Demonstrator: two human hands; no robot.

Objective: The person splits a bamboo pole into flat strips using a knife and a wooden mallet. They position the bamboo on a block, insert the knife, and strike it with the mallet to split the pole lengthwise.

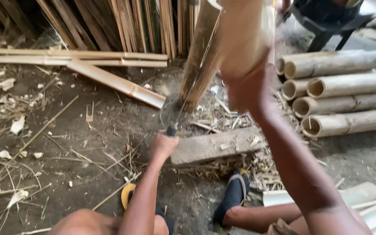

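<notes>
An upright bamboo pole [203, 56] is being split, standing at about twelve o'clock from the person with its foot on the dirt just beyond a flat wooden block [216, 146]. The top of the pole is gripped by the right hand [244, 48], fingers wrapped closed around it, though blur keeps the exact hold from being told. A long thin blade [192, 82] is seen running up along the pole, its dark handle held in the left hand [164, 146], fist closed tight around it at roughly ten o'clock from the block.

Risk is judged highest at the blade: should the bamboo give suddenly, the edge could be driven down toward the left hand or toward the sandalled foot [236, 191] set at six o'clock from the block. The pole could also be kicked sideways off its footing if the right hand's hold slackens. Cut bamboo tubes [336, 93] are stacked at three o'clock, well apart; loose split slats [109, 78] lie at ten o'clock, where a slipping pole might be thrown
</notes>
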